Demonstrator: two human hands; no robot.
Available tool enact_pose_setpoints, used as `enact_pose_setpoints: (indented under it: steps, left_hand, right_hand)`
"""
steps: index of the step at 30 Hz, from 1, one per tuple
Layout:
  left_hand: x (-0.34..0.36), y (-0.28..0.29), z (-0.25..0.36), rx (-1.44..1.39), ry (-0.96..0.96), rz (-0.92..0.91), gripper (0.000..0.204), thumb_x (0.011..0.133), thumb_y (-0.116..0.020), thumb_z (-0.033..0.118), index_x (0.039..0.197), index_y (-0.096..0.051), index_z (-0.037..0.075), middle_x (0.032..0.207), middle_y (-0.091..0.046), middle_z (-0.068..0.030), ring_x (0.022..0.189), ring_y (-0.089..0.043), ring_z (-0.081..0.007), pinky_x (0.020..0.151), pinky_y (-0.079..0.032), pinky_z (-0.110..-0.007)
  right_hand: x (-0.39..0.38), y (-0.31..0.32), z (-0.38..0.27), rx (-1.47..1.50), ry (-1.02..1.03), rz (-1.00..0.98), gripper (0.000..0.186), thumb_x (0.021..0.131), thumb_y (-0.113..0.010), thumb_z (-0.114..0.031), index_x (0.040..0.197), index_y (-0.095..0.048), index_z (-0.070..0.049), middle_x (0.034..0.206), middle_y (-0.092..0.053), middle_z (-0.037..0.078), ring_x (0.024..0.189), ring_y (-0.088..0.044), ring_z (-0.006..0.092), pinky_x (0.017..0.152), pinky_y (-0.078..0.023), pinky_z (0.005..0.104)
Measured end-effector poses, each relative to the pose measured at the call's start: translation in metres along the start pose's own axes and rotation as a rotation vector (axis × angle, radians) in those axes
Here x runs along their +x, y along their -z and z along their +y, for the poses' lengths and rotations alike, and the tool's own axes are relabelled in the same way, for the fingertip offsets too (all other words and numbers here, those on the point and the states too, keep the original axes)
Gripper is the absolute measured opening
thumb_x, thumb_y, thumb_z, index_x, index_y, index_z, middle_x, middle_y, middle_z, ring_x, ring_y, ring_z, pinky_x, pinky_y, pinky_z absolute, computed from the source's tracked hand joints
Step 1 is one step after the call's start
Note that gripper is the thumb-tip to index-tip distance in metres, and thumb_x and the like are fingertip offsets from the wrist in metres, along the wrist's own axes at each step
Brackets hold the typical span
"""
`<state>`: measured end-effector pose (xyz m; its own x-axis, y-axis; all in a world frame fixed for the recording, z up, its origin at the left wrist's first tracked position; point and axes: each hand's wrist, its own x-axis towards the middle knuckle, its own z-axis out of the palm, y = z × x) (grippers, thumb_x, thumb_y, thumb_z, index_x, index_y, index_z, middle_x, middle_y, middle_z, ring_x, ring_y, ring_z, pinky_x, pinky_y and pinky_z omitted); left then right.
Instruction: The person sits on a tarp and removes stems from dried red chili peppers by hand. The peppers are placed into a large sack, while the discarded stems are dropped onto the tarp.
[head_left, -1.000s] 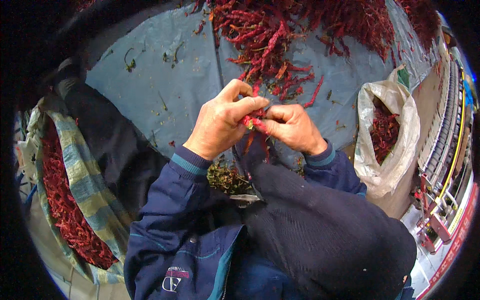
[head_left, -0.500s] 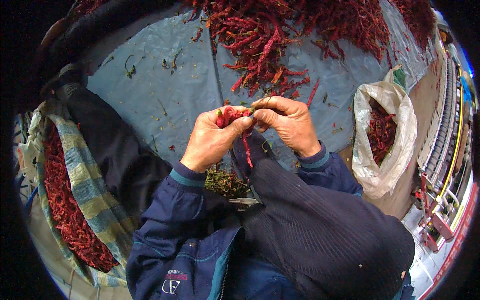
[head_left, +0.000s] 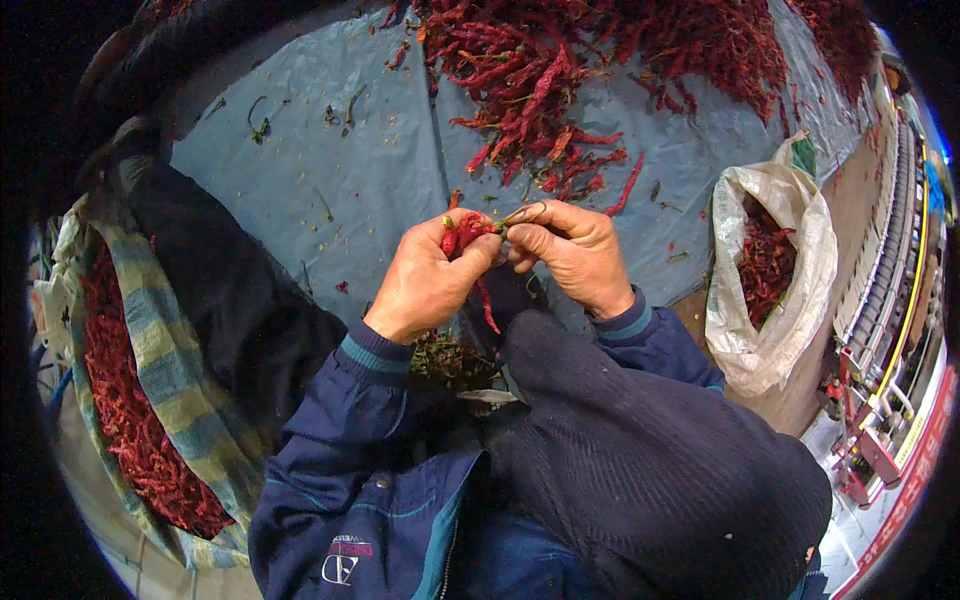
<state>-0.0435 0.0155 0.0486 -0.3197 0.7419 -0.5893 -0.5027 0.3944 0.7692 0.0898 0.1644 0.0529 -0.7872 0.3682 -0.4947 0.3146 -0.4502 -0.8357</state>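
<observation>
Red dried chilies are bunched in my left hand, whose fingers and thumb are closed round them, one pepper dangling below. My right hand pinches a thin stem at the bunch's right end, its thumb almost touching my left thumb. Both hands are above my dark-clad legs. A loose pile of red chilies lies beyond them on a blue-grey plastic sheet. Green stems and bits are heaped under my wrists.
A striped sack full of red chilies stands at left; an open white sack with darker chilies at right. Larger chili heaps line the top. A machine with rollers and rails runs along the right edge.
Since a second ago my left hand has shifted slightly down and left, turning the bunch so it dangles. My right hand has risen to the stem end and barely moved since.
</observation>
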Motion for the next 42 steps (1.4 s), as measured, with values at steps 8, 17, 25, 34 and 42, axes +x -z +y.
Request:
enact_pose_setpoints:
  steps: [8,17,25,34,42]
  left_hand:
    - [-0.007,0.001,0.009,-0.204,0.031,-0.154,0.015,0.096,-0.067,0.016,0.103,-0.065,0.003,0.085,-0.067,0.0018,0.073,-0.058,-0.0061,0.066,-0.047,-0.025]
    - [-0.006,0.000,-0.010,-0.341,0.124,-0.146,0.014,0.093,-0.069,0.019,0.096,-0.068,0.005,0.083,-0.069,-0.0003,0.067,-0.060,-0.0058,0.057,-0.045,-0.023]
    - [-0.001,-0.024,-0.012,-0.083,-0.070,0.296,0.008,0.091,-0.067,0.011,0.087,-0.069,0.005,0.075,-0.063,0.0048,0.063,-0.053,-0.0045,0.056,-0.041,-0.023]
    - [-0.002,-0.020,-0.024,-0.156,0.017,0.165,0.009,0.093,-0.072,0.008,0.095,-0.069,0.000,0.084,-0.066,0.0033,0.075,-0.057,-0.0038,0.066,-0.048,-0.021]
    - [-0.010,-0.014,-0.021,-0.045,-0.100,0.112,0.011,0.095,-0.069,0.007,0.104,-0.069,0.000,0.087,-0.067,0.0048,0.078,-0.058,-0.0037,0.071,-0.050,-0.021]
  right_hand:
    - [-0.006,-0.002,0.002,0.164,-0.049,-0.069,0.013,0.098,-0.066,-0.014,0.101,-0.068,-0.001,0.082,-0.069,0.004,0.068,-0.063,0.0085,0.061,-0.052,0.0239]
    - [-0.015,-0.013,0.013,0.448,-0.066,0.045,0.013,0.098,-0.066,-0.016,0.100,-0.068,-0.003,0.081,-0.068,0.003,0.064,-0.060,0.0092,0.057,-0.050,0.0248]
    - [-0.007,-0.013,0.002,-0.710,0.721,0.175,0.013,0.084,-0.077,-0.005,0.093,-0.069,0.000,0.081,-0.067,0.011,0.073,-0.067,0.0237,0.063,-0.054,0.0320]
    - [-0.002,-0.005,0.005,-0.377,0.252,0.108,0.010,0.090,-0.074,-0.009,0.091,-0.071,0.000,0.084,-0.069,0.008,0.075,-0.066,0.0160,0.067,-0.051,0.0291]
    - [-0.003,-0.002,0.004,-0.398,0.213,0.085,0.011,0.090,-0.074,-0.011,0.092,-0.072,-0.001,0.084,-0.070,0.008,0.077,-0.066,0.0155,0.069,-0.051,0.0296]
